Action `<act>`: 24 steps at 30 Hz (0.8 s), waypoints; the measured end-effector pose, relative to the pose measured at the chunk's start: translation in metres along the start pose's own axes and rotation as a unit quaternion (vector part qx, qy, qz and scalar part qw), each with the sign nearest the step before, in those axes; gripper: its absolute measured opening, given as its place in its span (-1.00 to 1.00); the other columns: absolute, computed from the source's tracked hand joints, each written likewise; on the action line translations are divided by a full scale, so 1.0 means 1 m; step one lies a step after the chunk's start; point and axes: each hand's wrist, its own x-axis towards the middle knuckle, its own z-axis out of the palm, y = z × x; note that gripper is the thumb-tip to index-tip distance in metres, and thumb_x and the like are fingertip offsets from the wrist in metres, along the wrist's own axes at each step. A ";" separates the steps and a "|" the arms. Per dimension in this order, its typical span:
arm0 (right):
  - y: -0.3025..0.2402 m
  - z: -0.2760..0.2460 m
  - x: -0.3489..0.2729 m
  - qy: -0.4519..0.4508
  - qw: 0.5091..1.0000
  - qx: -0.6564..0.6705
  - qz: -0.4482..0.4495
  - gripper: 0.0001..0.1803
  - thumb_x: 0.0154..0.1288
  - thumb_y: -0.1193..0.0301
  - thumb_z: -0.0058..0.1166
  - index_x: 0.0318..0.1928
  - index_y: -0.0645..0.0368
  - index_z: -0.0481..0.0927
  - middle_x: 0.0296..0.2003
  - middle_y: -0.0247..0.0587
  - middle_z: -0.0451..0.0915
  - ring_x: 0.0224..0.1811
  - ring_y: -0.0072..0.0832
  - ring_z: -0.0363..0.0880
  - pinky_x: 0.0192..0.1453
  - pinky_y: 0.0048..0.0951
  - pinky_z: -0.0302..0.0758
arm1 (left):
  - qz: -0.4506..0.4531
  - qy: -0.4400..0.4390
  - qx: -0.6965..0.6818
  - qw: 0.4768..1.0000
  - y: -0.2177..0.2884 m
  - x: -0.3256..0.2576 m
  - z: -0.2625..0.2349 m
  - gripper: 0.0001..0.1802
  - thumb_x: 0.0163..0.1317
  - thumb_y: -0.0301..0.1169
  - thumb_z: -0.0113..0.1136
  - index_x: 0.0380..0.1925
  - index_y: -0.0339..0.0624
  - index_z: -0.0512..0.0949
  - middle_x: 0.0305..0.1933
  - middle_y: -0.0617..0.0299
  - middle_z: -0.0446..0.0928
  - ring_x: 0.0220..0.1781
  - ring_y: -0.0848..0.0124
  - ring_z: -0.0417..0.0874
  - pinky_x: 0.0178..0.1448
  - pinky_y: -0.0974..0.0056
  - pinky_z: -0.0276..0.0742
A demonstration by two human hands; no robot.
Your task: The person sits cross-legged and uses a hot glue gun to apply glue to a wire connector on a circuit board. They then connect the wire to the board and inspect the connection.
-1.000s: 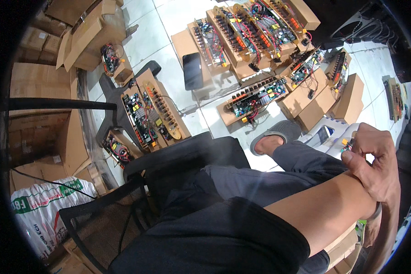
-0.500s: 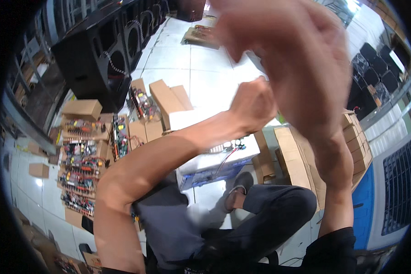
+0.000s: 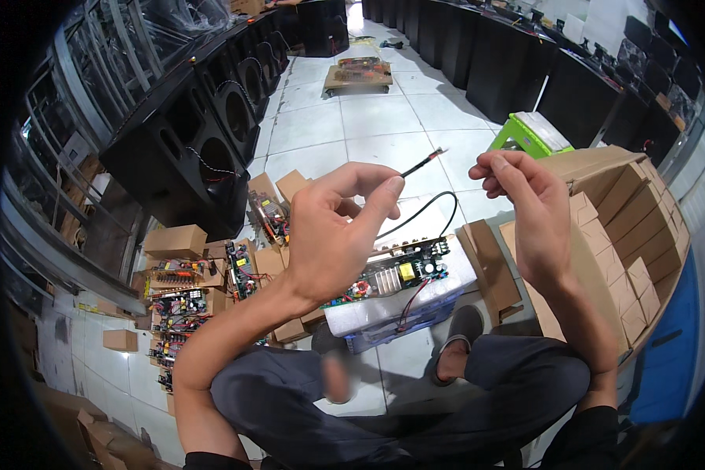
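A thin black cable [image 3: 421,166] is pinched between the thumb and fingers of my left hand [image 3: 333,227]. Its stripped end, with a touch of red, points up and right. The cable loops down behind to a circuit board [image 3: 407,271] with a silver heat sink and a yellow part. White foam [image 3: 454,274] on a blue base [image 3: 403,329] carries the board, between my feet. Right of the cable's tip and apart from it, my right hand [image 3: 536,207] is raised with its fingers closed together; whatever they may hold is too small to make out.
Several circuit boards [image 3: 182,309] and small cardboard boxes [image 3: 175,241] cover the floor at left. Black speaker cabinets [image 3: 172,168] line that side. A large carton [image 3: 603,164] of boxes stands right, a green stool [image 3: 525,135] behind it. Farther off sits a low trolley [image 3: 358,77].
My hands, blurred and high before, are now lower and apart, with the cable visible in the left. The view has tilted up, showing more of the far floor.
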 end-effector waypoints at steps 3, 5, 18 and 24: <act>0.007 0.003 -0.005 -0.009 1.000 0.025 0.007 -0.71 0.41 0.36 0.01 -0.12 0.39 0.60 -0.29 -0.23 0.66 -0.30 -0.66 0.45 -0.08 -0.60 0.38 | 0.013 -0.007 0.004 1.000 0.000 -0.003 0.003 -0.80 0.27 -0.43 0.18 -0.27 -0.39 0.63 -0.40 0.16 0.64 -0.39 0.55 0.65 -0.41 0.48 0.47; 0.010 0.001 -0.005 -0.021 0.998 0.052 0.025 -0.71 0.42 0.36 0.00 -0.11 0.40 0.60 -0.30 -0.22 0.66 -0.30 -0.67 0.45 -0.09 -0.60 0.39 | 0.021 -0.016 0.014 1.000 -0.001 -0.004 0.005 -0.81 0.27 -0.44 0.19 -0.27 -0.39 0.64 -0.38 0.15 0.65 -0.39 0.53 0.66 -0.40 0.47 0.48; 0.016 0.012 -0.014 -0.024 0.998 0.054 -0.008 -0.70 0.39 0.41 0.08 0.01 0.36 0.56 -0.25 -0.25 0.65 -0.25 -0.71 0.47 -0.17 -0.64 0.40 | -0.086 -0.081 -0.024 0.993 0.001 -0.006 0.003 -0.77 0.38 -0.38 0.11 -0.25 -0.39 0.59 -0.44 0.22 0.58 -0.40 0.58 0.56 -0.36 0.46 0.47; 0.017 0.012 -0.015 -0.039 0.999 0.027 -0.007 -0.71 0.36 0.39 0.12 -0.04 0.36 0.59 -0.30 -0.29 0.65 -0.32 -0.72 0.46 -0.21 -0.64 0.41 | -0.097 -0.095 -0.049 0.990 -0.006 -0.005 0.004 -0.75 0.37 -0.35 0.10 -0.23 -0.37 0.59 -0.43 0.25 0.58 -0.43 0.63 0.51 -0.41 0.50 0.41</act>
